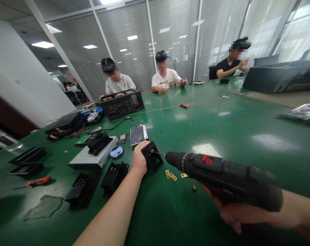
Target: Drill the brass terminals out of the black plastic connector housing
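My left hand [140, 158] is closed around a black plastic housing [157, 163], tilted so that its hollow side faces right. In my right hand [237, 213] is a black cordless drill [221, 174] with a red switch on top. Its thin bit [159, 154] points left into the housing, at a small brass-coloured part inside; whether the tip touches a screw I cannot tell. Below the housing lie several brass plates [172, 176] and a small brass fitting [194, 188]. Two similar black housings [83, 189] stand left of my forearm, the other housing [115, 177] nearer to it.
A grey metal box [89, 159], a blue round tin [116, 152] and a phone-like slab [138, 134] lie beyond my left arm. An orange screwdriver [39, 181] is at left, another screwdriver [183, 106] farther off. Three people sit across the green table [237, 136].
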Motion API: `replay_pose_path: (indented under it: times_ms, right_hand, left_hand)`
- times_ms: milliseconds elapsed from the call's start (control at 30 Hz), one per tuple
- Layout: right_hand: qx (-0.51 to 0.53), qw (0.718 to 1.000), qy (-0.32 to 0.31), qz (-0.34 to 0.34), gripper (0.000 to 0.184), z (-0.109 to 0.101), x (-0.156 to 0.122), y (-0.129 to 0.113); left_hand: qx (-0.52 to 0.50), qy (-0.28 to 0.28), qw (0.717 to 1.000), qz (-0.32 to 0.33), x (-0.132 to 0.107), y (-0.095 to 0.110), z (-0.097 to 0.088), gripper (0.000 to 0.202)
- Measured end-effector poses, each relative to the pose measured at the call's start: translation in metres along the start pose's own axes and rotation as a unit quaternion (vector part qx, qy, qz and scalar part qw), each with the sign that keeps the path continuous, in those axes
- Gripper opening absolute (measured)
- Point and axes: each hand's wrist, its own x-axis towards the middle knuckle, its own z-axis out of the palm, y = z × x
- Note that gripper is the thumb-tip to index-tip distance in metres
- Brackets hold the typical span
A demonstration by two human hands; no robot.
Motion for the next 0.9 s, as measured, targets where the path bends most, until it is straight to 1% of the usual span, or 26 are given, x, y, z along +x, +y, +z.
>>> replay_pose_path:
  times_ms: [100, 200, 267, 400, 533, 633, 700, 767, 833, 900]
  right_hand:
    - [0.029, 1.000, 0.000, -0.001, 0.051, -0.001, 0.001, 0.001]
    - [0.040, 0.999, -0.004, -0.029, 0.046, 0.000, 0.000, -0.001]
    - [0.047, 0.998, -0.004, -0.037, 0.049, 0.000, -0.001, -0.003]
    - [0.050, 0.998, -0.012, -0.026, 0.049, -0.001, -0.001, -0.006]
    - [0.052, 0.998, -0.012, -0.015, 0.053, -0.005, 0.001, 0.000]
    - [0.054, 0.998, -0.010, -0.021, 0.052, -0.004, 0.003, 0.000]
    - [0.051, 0.998, -0.008, -0.023, 0.051, -0.001, 0.003, -0.006]
    - [0.042, 0.999, -0.004, -0.019, 0.051, 0.005, 0.000, -0.018]
    - [0.034, 0.999, 0.009, -0.006, 0.052, 0.011, -0.005, -0.034]
    - [0.038, 0.998, 0.039, 0.020, 0.053, 0.017, -0.010, -0.049]
  left_hand:
    - [-0.001, 0.000, 1.000, -0.008, 0.000, 0.000, -0.001, 0.035]
    - [-0.006, 0.005, 1.000, -0.020, 0.001, -0.001, -0.001, 0.035]
    - [-0.010, 0.009, 1.000, -0.022, 0.000, -0.001, 0.000, 0.035]
    - [-0.014, 0.011, 1.000, -0.018, 0.000, -0.001, 0.001, 0.035]
    - [-0.014, 0.010, 1.000, -0.016, -0.001, 0.000, 0.001, 0.034]
    - [-0.013, 0.013, 1.000, -0.014, -0.001, 0.000, 0.001, 0.034]
    - [-0.015, 0.015, 1.000, -0.013, 0.000, 0.000, 0.001, 0.035]
    - [-0.016, 0.015, 1.000, -0.016, 0.000, -0.001, 0.002, 0.035]
    - [-0.016, 0.012, 1.000, -0.018, 0.001, 0.000, 0.002, 0.035]
    - [-0.015, 0.011, 1.000, -0.016, 0.001, 0.000, 0.003, 0.035]
